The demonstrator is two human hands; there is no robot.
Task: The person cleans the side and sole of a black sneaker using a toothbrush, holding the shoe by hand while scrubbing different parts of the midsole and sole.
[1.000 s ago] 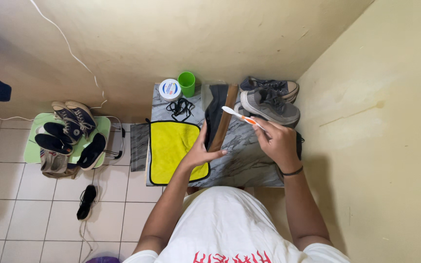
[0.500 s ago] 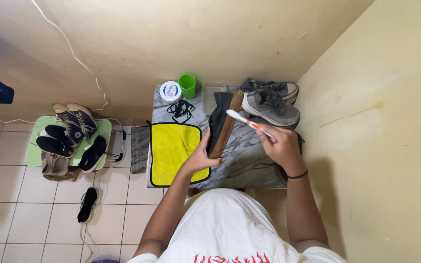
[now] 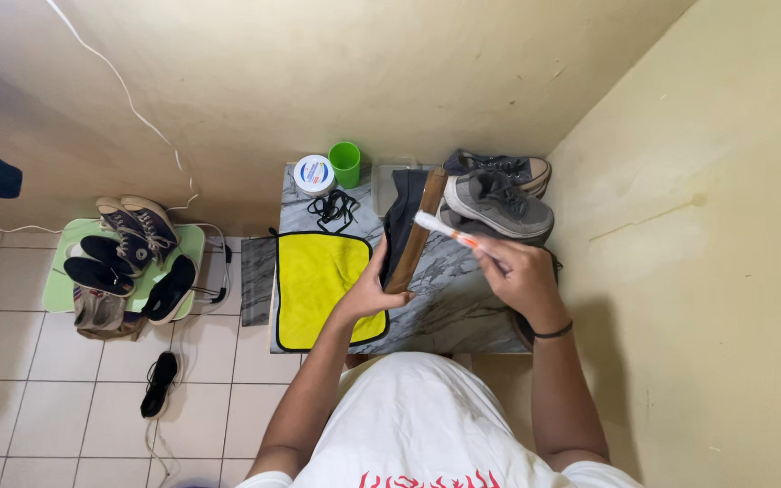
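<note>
My left hand [image 3: 368, 291] grips a dark shoe with a brown sole [image 3: 411, 228], held on its side above the marble-patterned table [image 3: 463, 307]. My right hand [image 3: 517, 271] holds a white and orange toothbrush [image 3: 449, 231], whose bristle end touches the brown sole edge. A yellow cloth with black trim [image 3: 323, 280] lies flat on the table just left of the shoe. Black laces [image 3: 333, 207] lie in a heap behind the cloth.
A white round tub [image 3: 315, 173] and a green cup [image 3: 345, 163] stand at the table's back edge by the wall. A pair of grey sneakers [image 3: 499, 194] sits at the back right. On the tiled floor to the left, a green mat [image 3: 187, 239] holds several dark shoes.
The toothbrush head has moved left and down onto the shoe's sole edge. My left hand keeps the shoe in nearly the same place.
</note>
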